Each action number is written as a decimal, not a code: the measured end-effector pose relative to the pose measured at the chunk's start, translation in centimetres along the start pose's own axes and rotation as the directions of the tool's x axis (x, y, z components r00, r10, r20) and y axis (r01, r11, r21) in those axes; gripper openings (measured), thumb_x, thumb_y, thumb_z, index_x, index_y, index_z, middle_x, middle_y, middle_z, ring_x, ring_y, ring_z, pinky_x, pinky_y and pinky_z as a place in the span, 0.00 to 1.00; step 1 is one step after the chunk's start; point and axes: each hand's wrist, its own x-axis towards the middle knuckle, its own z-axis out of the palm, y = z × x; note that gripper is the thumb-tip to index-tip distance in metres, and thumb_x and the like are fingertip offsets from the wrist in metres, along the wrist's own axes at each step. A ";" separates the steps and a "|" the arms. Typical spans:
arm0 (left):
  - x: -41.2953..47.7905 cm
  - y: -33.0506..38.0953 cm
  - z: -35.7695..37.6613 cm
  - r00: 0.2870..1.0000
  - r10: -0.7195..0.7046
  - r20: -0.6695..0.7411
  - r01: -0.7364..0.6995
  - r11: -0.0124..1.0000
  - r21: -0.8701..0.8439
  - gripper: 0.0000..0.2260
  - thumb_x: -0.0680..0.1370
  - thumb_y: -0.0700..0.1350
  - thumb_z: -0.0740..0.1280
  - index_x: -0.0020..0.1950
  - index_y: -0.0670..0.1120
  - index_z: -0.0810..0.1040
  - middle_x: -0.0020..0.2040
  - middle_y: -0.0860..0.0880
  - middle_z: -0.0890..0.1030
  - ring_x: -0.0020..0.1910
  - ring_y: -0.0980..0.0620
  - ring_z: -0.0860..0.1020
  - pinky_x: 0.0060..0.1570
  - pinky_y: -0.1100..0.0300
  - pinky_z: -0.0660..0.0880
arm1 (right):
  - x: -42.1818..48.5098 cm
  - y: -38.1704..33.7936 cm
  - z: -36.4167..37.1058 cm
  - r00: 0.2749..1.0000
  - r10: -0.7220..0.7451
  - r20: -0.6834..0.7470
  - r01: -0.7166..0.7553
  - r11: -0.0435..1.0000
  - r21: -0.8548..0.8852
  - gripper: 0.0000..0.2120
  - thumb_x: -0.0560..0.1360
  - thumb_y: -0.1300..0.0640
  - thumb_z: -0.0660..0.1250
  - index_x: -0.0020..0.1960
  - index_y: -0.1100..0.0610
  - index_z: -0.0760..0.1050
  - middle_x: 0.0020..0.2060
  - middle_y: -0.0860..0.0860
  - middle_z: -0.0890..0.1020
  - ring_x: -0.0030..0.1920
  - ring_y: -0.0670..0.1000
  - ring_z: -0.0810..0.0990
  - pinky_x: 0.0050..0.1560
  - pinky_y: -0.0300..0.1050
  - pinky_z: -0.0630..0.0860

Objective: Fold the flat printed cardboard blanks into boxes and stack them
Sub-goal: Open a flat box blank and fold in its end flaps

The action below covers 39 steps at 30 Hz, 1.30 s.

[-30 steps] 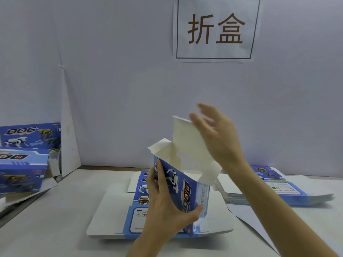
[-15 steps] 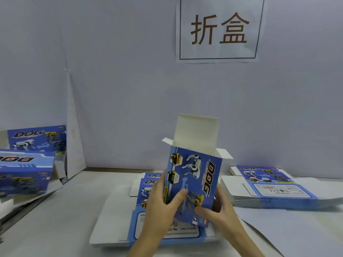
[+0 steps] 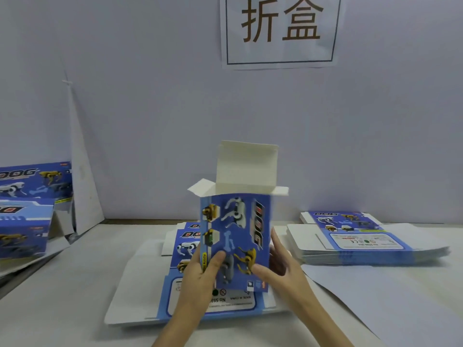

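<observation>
Box position: half-formed box (image 3: pixel 235 241) stands upright on end, held between both hands just above a flat blank (image 3: pixel 140 291) lying on the table (image 3: pixel 62 296); bottom edge near the blank, contact not clear.
Top end: open; tall lid flap (image 3: pixel 246 166) upright, two small side flaps (image 3: pixel 200 187) splayed outward.
Risk 1: tube could rack back to flat. Cause, by my judgement: hold is low on the body and nothing braces the open top.
Risk 2: side flaps could catch or crease if the lid flap is pushed down before they are tucked in.
Risk 3: thin card may dent under thumb pressure on the printed face.
Risk 4: bottom closure hidden behind the hands; if unlocked it may spring open when set down.
Left hand (image 3: pixel 198 279): grip clamped on the lower left edge of the box, thumb on the front face, fingers hidden behind.
Right hand (image 3: pixel 278 269): grip clamped on the lower right, thumb on the front face, fingers spread along the right side.
Forearms: both rise from the bottom of view, converging on the box.
Supply: stack of blanks (image 3: pixel 363 244) to the right.
Finished boxes (image 3: pixel 25 209): piled at far left.
</observation>
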 end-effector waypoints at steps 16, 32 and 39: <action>0.1 -0.3 0.0 0.997 0.018 -0.075 -0.019 1.000 -0.019 0.14 0.71 0.54 0.64 0.48 0.45 0.78 0.32 0.53 0.82 0.33 0.59 0.81 0.27 0.69 0.73 | -0.2 -0.1 0.0 1.000 0.008 0.006 -0.008 1.000 -0.009 0.41 0.60 0.44 0.77 0.67 0.33 0.60 0.57 0.38 0.80 0.59 0.44 0.80 0.45 0.40 0.80; 0.0 -0.5 -0.1 0.994 0.021 -0.107 -0.016 0.999 0.040 0.15 0.72 0.55 0.63 0.49 0.46 0.78 0.42 0.50 0.83 0.41 0.53 0.81 0.29 0.68 0.75 | -0.5 -0.5 0.1 1.000 0.028 0.012 -0.028 1.000 0.013 0.44 0.57 0.37 0.78 0.68 0.39 0.63 0.55 0.36 0.80 0.59 0.44 0.79 0.44 0.39 0.80; 0.5 1.4 -0.9 0.998 -0.001 0.065 -0.008 0.989 0.147 0.18 0.69 0.58 0.65 0.51 0.47 0.77 0.42 0.52 0.84 0.42 0.58 0.82 0.38 0.66 0.77 | 0.0 -0.9 0.2 0.998 0.026 0.051 -0.023 0.998 -0.066 0.45 0.60 0.46 0.79 0.71 0.40 0.61 0.58 0.42 0.80 0.58 0.47 0.80 0.48 0.44 0.81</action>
